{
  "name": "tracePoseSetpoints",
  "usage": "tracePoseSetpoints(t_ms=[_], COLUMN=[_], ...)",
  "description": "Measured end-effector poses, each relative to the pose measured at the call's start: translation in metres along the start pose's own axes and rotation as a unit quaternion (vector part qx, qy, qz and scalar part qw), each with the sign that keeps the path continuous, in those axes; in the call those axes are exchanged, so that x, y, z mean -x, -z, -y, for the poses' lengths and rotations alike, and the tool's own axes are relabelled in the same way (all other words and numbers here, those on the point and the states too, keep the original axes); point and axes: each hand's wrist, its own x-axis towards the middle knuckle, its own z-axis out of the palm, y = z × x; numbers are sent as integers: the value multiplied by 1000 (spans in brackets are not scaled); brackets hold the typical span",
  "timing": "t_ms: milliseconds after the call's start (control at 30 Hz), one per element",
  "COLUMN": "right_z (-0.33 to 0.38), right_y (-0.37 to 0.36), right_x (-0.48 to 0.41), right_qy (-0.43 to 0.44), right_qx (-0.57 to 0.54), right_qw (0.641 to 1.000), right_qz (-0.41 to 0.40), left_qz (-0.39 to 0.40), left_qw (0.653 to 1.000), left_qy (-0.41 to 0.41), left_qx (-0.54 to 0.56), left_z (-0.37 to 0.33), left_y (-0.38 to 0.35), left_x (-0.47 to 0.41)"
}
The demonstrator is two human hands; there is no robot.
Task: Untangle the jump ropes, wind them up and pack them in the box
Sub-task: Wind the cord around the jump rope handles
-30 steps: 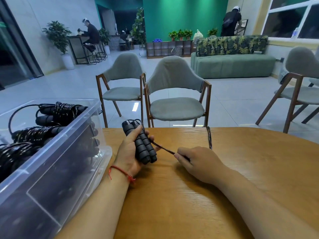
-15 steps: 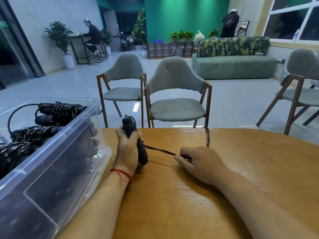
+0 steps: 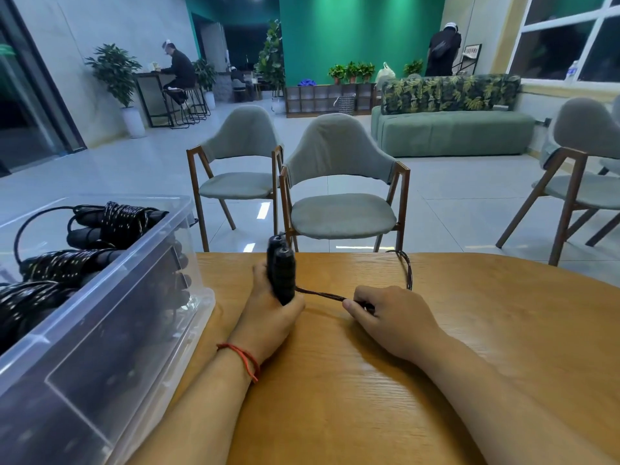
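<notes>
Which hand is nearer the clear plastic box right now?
Left. The left hand, gripping the jump rope handles, sits just right of the clear plastic box; the right hand, pinching the rope, lies farther right on the table.

Clasping two upright handles [image 3: 283, 273] in the left grip [image 3: 268, 317], red string [image 3: 243, 359] round the wrist. Pinching the rope [image 3: 322, 294] between thumb and forefinger of the right grip [image 3: 392, 317], knuckles up. Both forearms bare, reaching forward over the bench [image 3: 369, 414].
</notes>
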Motion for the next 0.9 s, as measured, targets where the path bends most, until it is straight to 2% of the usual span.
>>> tracePoseSetpoints(t_ms=[67,133,233,300,400,533,600,767,833,867,900], right_z=[0,1,6,14,23,19,19,17,16,15,14], right_y=[0,1,1,-2,-6,-2,2,8,12,13,14], right_x=[0,0,-1,-1,-1,-2,-1,-2,-1,-1,0], right_qy=[0,4,38,78,83,54,46,19,20,25,29], right_qx=[7,9,-13,-17,-36,-49,-43,-120,-106,-90,-75], right_qw=[1000,1000,999,996,995,997,997,990,992,993,995], right_qz=[2,0,12,29,32,35,51,66,66,66,60], left_qz=[16,-7,-95,-142,-154,-115,-107,-121,-119,-125,-135], left_qw=[1000,1000,988,954,881,795,767,757,759,766,795], left_qy=[13,17,56,96,128,178,190,191,188,188,188], left_qx=[-18,-11,104,244,428,568,604,614,611,602,561], left_z=[2,1,-1,-1,-3,-9,-11,-13,-10,-8,-5], left_y=[-3,-4,-2,0,4,6,6,8,10,10,11], left_x=[-1,-2,-11,-19,-25,-24,-23,-22,-23,-24,-24])
